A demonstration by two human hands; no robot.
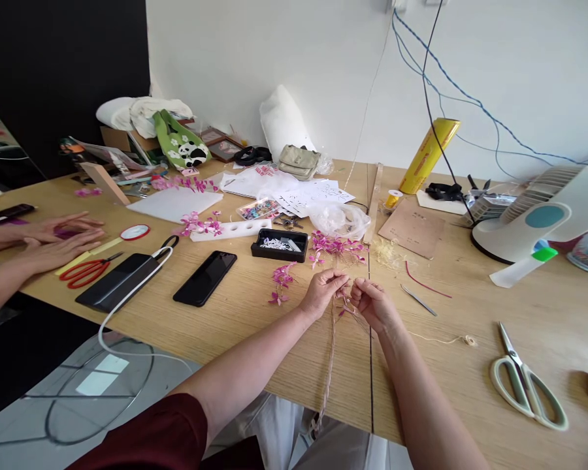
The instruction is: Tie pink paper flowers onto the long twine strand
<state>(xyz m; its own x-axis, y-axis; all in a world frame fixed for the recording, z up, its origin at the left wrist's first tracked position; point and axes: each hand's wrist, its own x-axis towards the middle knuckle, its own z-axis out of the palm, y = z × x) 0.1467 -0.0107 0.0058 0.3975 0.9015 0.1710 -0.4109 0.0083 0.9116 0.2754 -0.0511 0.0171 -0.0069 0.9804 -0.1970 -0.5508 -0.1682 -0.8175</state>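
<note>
Near the table's front edge, my left hand (324, 291) and my right hand (372, 303) are close together, each closed in a pinch. A fine thread seems to run between their fingertips, though it is hard to see. From beneath my right forearm, a cream thread (436, 337) trails to a small coil on the right. Just below my fingers is a pink flower sprig (343, 309), partly hidden by them. A pale twisted cord (330, 365) runs from there over the table edge. Another pink flower sprig (283, 282) lies left of my left hand.
Large scissors (526, 382), tweezers (419, 299) and a white fan (529, 209) are on the right. Beyond my hands are more pink flowers (338, 245) and a black tray (279, 245). A phone (204, 278) and red-handled scissors (89, 271) lie left, near another person's hands (61, 241).
</note>
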